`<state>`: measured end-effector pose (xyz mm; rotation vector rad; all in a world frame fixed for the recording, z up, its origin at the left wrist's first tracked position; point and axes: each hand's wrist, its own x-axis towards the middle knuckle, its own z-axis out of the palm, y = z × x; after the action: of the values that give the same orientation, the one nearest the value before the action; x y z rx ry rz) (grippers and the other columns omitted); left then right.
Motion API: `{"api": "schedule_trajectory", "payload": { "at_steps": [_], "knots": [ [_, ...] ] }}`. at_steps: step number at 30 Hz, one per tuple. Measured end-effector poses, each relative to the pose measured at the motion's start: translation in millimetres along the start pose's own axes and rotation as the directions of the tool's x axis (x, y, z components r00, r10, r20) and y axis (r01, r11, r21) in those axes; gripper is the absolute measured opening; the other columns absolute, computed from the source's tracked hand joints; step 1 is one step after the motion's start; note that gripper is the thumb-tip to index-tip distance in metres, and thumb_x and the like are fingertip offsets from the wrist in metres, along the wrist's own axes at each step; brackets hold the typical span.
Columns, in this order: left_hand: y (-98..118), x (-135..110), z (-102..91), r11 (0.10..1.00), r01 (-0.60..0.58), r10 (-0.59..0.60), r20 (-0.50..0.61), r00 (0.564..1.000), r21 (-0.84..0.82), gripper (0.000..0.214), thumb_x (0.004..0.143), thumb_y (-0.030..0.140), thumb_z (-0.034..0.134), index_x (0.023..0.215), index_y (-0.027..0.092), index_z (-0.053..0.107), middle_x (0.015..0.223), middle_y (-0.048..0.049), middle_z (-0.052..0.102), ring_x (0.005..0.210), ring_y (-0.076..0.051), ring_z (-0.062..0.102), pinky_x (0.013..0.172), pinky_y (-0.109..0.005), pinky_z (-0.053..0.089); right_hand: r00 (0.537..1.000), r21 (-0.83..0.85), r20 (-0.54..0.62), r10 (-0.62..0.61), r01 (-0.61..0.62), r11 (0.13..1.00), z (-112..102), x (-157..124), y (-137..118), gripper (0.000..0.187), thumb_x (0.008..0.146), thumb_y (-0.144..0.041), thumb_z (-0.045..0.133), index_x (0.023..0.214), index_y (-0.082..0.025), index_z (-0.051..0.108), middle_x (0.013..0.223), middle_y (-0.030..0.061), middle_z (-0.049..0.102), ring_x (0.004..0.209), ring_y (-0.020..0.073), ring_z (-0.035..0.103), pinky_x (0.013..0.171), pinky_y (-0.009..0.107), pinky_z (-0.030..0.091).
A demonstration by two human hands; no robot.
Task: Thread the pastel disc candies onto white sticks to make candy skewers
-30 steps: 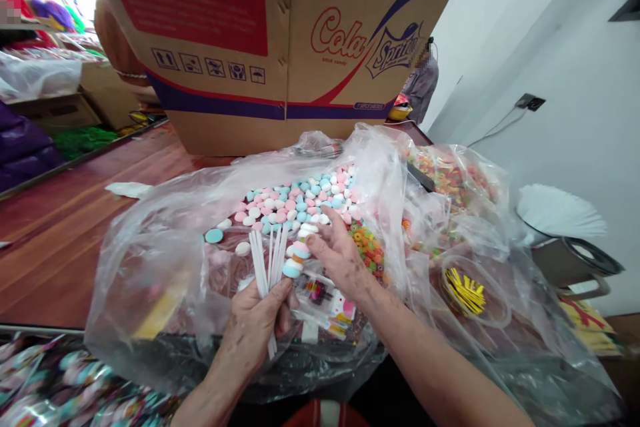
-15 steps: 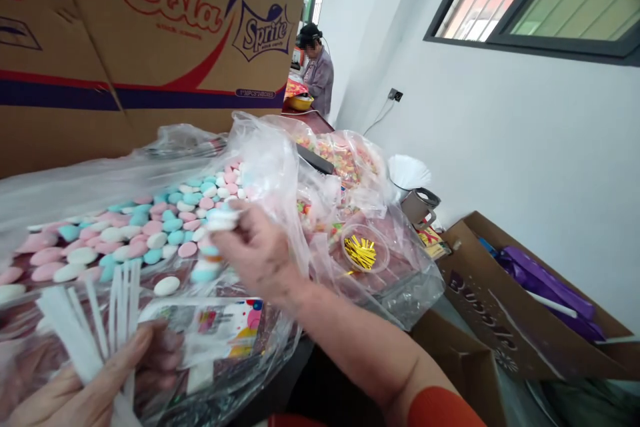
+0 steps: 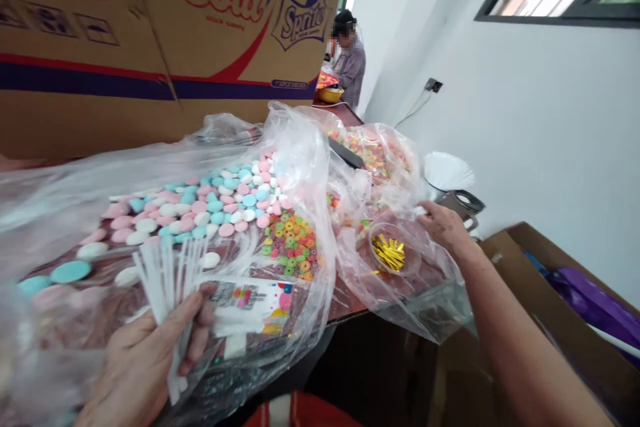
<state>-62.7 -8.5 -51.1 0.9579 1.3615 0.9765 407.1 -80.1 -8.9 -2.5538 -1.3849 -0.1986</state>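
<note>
My left hand (image 3: 150, 353) is closed around a fanned bunch of white sticks (image 3: 173, 280), at the lower left. Beyond it, pink, white and blue oval candies (image 3: 193, 210) are spread on clear plastic. Small ring-shaped candies (image 3: 293, 240) in green, orange and red lie to their right. My right hand (image 3: 443, 227) is at the right, beside a round clear tub (image 3: 400, 265) of gold twist ties (image 3: 389, 252). Its fingers are bent together at the edge of a clear plastic bag (image 3: 435, 313). Something small and whitish shows at the fingertips, too blurred to name.
A large cardboard box (image 3: 225, 53) stands behind the candies. Bags of colourful ring candies (image 3: 380, 153), a grey mug (image 3: 463, 203) and white pleated paper (image 3: 449, 171) sit at the back right. Another open box (image 3: 545, 300) is at far right. A person (image 3: 351, 63) works farther back.
My right hand has left the oval candies, where it held white and blue ones, and moved right past the tub. The ring candies are now uncovered. My left hand still holds the sticks.
</note>
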Motion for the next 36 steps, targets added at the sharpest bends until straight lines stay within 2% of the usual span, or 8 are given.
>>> {"api": "schedule_trajectory", "payload": {
  "at_steps": [3,8,13,16,20,25,30,36],
  "knots": [
    [-3,-4,-3.1,0.993,0.061,-0.052,0.086,0.995,-0.098,0.039,0.066,0.051,0.082,0.074,0.016,0.068,0.048,0.0028,0.062,0.034,-0.008,0.043,0.034,-0.018,0.030,0.998,0.034,0.025,-0.063,0.062,0.998,9,-7,2,0.017,0.080,-0.025,0.060,0.090,-0.022,0.074,0.079,0.0149,0.070,0.077,0.0323,0.067,0.069,0.045,0.046],
    [-14,-2,-9.2,0.998,-0.038,0.046,0.140,0.989,-0.056,0.045,0.081,0.056,0.068,0.063,0.015,0.064,0.039,-0.0006,0.057,0.031,-0.008,0.043,0.034,-0.017,0.030,0.899,0.121,-0.358,-0.253,0.313,0.942,-11,-15,-71,0.023,0.093,-0.036,0.048,0.103,-0.029,0.068,0.098,0.0148,0.071,0.095,0.0369,0.066,0.081,0.053,0.048],
    [-16,-3,-7.0,0.988,-0.098,0.105,0.051,0.993,-0.119,0.032,0.079,0.045,0.073,0.071,0.018,0.058,0.052,0.0041,0.061,0.029,-0.006,0.040,0.028,-0.015,0.025,0.825,0.460,-0.084,-0.559,0.530,0.712,-7,-28,-205,0.022,0.094,-0.029,0.048,0.097,-0.025,0.069,0.095,0.0057,0.075,0.086,0.0232,0.068,0.082,0.038,0.051],
    [-20,-3,-7.7,0.984,-0.108,0.112,0.017,0.994,-0.141,0.031,0.079,0.042,0.074,0.072,0.019,0.055,0.053,0.0071,0.058,0.028,-0.005,0.039,0.027,-0.014,0.023,0.704,0.443,0.069,-0.707,0.614,0.653,20,-31,-271,0.022,0.094,-0.022,0.048,0.098,-0.023,0.070,0.096,0.0070,0.074,0.089,0.0221,0.066,0.083,0.033,0.049],
    [-31,0,-12.7,0.988,-0.107,0.116,0.081,0.990,-0.109,0.037,0.087,0.048,0.067,0.067,0.019,0.055,0.044,0.0069,0.052,0.028,-0.005,0.036,0.028,-0.015,0.025,0.653,0.375,0.132,-0.745,0.663,0.648,49,-29,-325,0.026,0.094,-0.015,0.048,0.111,-0.021,0.068,0.112,0.0129,0.070,0.102,0.0258,0.064,0.089,0.036,0.048],
    [-34,1,-13.5,0.991,-0.076,0.088,0.110,0.990,-0.111,0.041,0.089,0.051,0.063,0.064,0.019,0.056,0.036,0.0064,0.046,0.028,-0.006,0.034,0.029,-0.014,0.023,0.613,0.262,0.200,-0.765,0.718,0.644,63,-41,-343,0.031,0.094,-0.011,0.047,0.120,-0.019,0.062,0.122,0.0154,0.065,0.109,0.0289,0.061,0.088,0.038,0.049],
    [-30,-2,-10.7,0.990,-0.059,0.072,0.099,0.992,-0.130,0.040,0.087,0.051,0.064,0.064,0.019,0.056,0.035,0.0070,0.045,0.027,-0.006,0.034,0.029,-0.015,0.023,0.522,0.387,0.222,-0.823,0.728,0.566,66,-57,-324,0.026,0.088,-0.005,0.046,0.100,-0.020,0.064,0.109,0.0109,0.064,0.097,0.0238,0.060,0.084,0.035,0.049],
    [-33,0,-12.0,0.991,-0.059,0.072,0.109,0.991,-0.121,0.039,0.087,0.051,0.064,0.065,0.020,0.057,0.036,0.0058,0.048,0.028,-0.007,0.035,0.029,-0.015,0.024,0.752,0.657,0.090,-0.654,0.448,0.606,63,-17,-305,0.020,0.082,-0.015,0.050,0.095,-0.021,0.064,0.084,0.0006,0.060,0.083,0.0184,0.057,0.079,0.030,0.046]
  ]
}}
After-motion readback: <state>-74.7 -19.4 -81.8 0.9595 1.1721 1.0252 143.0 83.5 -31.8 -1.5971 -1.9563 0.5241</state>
